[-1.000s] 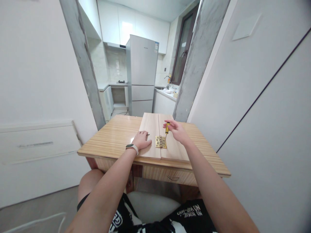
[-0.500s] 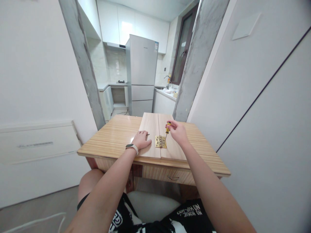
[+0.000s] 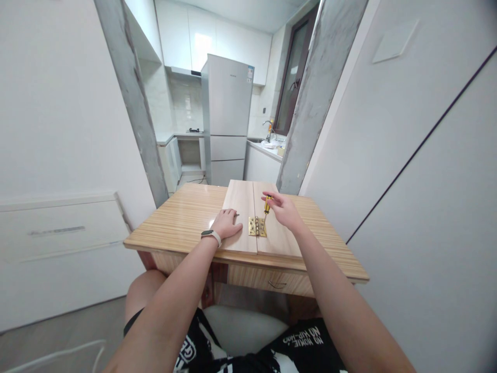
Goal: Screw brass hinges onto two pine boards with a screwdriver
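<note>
Two pale wooden boards lie side by side, the left board (image 3: 239, 194) and the right board (image 3: 283, 241). A brass hinge (image 3: 253, 227) spans the seam between them. My right hand (image 3: 285, 211) grips the yellow and black handle of a screwdriver (image 3: 267, 205). Its shaft slants down, and the tip meets the hinge's right leaf. Flat on the left board rests my left hand (image 3: 226, 223), fingers stretched out and holding nothing. A small dark thing, too small to name, shows by its fingertips.
Beneath the boards is a striped wooden table (image 3: 182, 215) with a drawer (image 3: 252, 278) at its front. A grey refrigerator (image 3: 229, 103) stands beyond, in a kitchen with white cabinets. White walls rise on both sides.
My right hand's fingers have loosened and spread slightly around the screwdriver handle. The left hand, boards and hinge stay in place.
</note>
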`<control>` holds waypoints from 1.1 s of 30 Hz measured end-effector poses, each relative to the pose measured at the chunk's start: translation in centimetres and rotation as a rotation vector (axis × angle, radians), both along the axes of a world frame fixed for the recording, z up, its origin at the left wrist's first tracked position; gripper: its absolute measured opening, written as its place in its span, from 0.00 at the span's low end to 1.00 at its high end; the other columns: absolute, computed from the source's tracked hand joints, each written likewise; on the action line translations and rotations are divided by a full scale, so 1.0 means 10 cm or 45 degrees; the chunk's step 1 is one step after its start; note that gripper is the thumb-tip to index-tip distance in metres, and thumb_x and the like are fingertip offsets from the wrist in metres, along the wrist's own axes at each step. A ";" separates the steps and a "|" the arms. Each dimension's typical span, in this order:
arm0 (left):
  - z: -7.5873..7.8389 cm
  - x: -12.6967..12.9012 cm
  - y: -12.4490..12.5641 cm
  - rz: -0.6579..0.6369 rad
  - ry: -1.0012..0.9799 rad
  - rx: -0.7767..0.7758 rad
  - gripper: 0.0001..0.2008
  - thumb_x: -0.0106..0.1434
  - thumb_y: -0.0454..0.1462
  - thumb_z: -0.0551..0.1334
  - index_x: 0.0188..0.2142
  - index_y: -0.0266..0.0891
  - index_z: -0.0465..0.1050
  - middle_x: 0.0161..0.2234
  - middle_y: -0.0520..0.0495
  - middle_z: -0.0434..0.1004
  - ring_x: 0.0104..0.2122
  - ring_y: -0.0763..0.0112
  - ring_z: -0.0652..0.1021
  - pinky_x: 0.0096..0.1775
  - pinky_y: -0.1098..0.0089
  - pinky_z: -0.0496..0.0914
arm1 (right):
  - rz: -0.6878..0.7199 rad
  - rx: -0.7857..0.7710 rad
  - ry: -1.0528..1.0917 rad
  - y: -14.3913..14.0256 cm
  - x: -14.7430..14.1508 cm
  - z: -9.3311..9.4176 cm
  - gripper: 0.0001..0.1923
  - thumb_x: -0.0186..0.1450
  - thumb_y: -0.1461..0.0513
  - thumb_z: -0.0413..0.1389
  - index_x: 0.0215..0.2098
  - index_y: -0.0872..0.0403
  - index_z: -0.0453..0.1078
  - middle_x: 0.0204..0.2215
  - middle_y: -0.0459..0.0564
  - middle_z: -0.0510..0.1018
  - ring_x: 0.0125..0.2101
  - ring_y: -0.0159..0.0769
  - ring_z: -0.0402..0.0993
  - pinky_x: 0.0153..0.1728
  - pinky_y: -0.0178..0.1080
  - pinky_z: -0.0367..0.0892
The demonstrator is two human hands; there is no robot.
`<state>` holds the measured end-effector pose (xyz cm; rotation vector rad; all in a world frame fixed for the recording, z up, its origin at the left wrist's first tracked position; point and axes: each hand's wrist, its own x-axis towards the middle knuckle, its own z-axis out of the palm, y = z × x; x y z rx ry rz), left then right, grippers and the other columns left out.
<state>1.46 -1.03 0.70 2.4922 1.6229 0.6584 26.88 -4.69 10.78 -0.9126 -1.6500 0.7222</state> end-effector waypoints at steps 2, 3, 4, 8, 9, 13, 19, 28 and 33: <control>0.00 0.00 0.00 -0.002 -0.004 0.002 0.28 0.65 0.50 0.62 0.60 0.40 0.70 0.63 0.39 0.73 0.63 0.48 0.69 0.65 0.55 0.61 | 0.068 -0.055 0.028 -0.01 0.01 0.02 0.23 0.65 0.48 0.64 0.53 0.51 0.77 0.51 0.57 0.83 0.53 0.49 0.81 0.56 0.52 0.74; 0.00 0.00 0.00 -0.003 -0.005 0.001 0.28 0.65 0.50 0.62 0.60 0.40 0.70 0.63 0.39 0.73 0.63 0.48 0.69 0.65 0.55 0.61 | 0.097 -0.077 0.035 -0.01 0.01 0.03 0.23 0.65 0.47 0.64 0.52 0.51 0.76 0.50 0.57 0.83 0.52 0.49 0.82 0.55 0.53 0.74; 0.00 -0.01 0.00 -0.003 -0.006 0.001 0.28 0.65 0.50 0.62 0.60 0.40 0.70 0.62 0.39 0.73 0.63 0.48 0.69 0.65 0.56 0.62 | 0.122 -0.091 0.038 -0.01 0.02 0.04 0.23 0.64 0.47 0.65 0.51 0.51 0.76 0.48 0.57 0.84 0.51 0.48 0.82 0.55 0.53 0.75; -0.01 -0.01 0.00 -0.008 -0.012 0.011 0.28 0.65 0.50 0.62 0.60 0.40 0.70 0.62 0.39 0.73 0.63 0.48 0.69 0.65 0.56 0.62 | 0.128 -0.077 0.037 0.02 0.03 0.04 0.21 0.63 0.47 0.66 0.47 0.52 0.76 0.40 0.55 0.86 0.44 0.47 0.84 0.50 0.53 0.77; -0.01 -0.01 0.01 -0.011 -0.013 0.014 0.28 0.65 0.50 0.62 0.60 0.39 0.70 0.62 0.39 0.73 0.63 0.48 0.69 0.65 0.56 0.62 | 0.107 -0.066 0.043 0.04 0.04 0.03 0.21 0.63 0.48 0.66 0.46 0.52 0.75 0.39 0.55 0.86 0.43 0.46 0.84 0.49 0.52 0.77; -0.01 -0.01 0.01 -0.016 -0.010 -0.002 0.28 0.65 0.50 0.62 0.61 0.40 0.69 0.63 0.39 0.72 0.63 0.48 0.69 0.65 0.55 0.61 | -0.016 -0.033 0.075 0.06 0.04 -0.02 0.19 0.63 0.50 0.65 0.46 0.52 0.76 0.39 0.55 0.86 0.43 0.48 0.85 0.46 0.51 0.78; -0.02 -0.01 0.02 -0.010 -0.008 -0.006 0.28 0.64 0.50 0.62 0.60 0.41 0.70 0.63 0.39 0.72 0.63 0.48 0.69 0.65 0.55 0.61 | -0.339 0.055 0.036 -0.04 -0.07 -0.08 0.16 0.64 0.54 0.63 0.46 0.53 0.76 0.40 0.58 0.86 0.42 0.49 0.85 0.47 0.50 0.79; -0.02 0.00 0.02 0.001 0.008 -0.005 0.29 0.65 0.50 0.62 0.61 0.41 0.70 0.63 0.40 0.73 0.63 0.48 0.69 0.65 0.55 0.62 | -0.323 0.115 -0.031 -0.06 -0.12 -0.08 0.17 0.65 0.51 0.63 0.47 0.51 0.73 0.43 0.56 0.85 0.43 0.45 0.84 0.49 0.49 0.79; -0.02 0.00 0.02 -0.010 -0.005 0.001 0.28 0.65 0.51 0.62 0.60 0.40 0.70 0.62 0.39 0.73 0.63 0.48 0.69 0.65 0.55 0.61 | 0.000 0.007 0.083 -0.03 -0.02 -0.02 0.25 0.63 0.46 0.66 0.52 0.50 0.75 0.49 0.57 0.84 0.49 0.48 0.83 0.56 0.52 0.75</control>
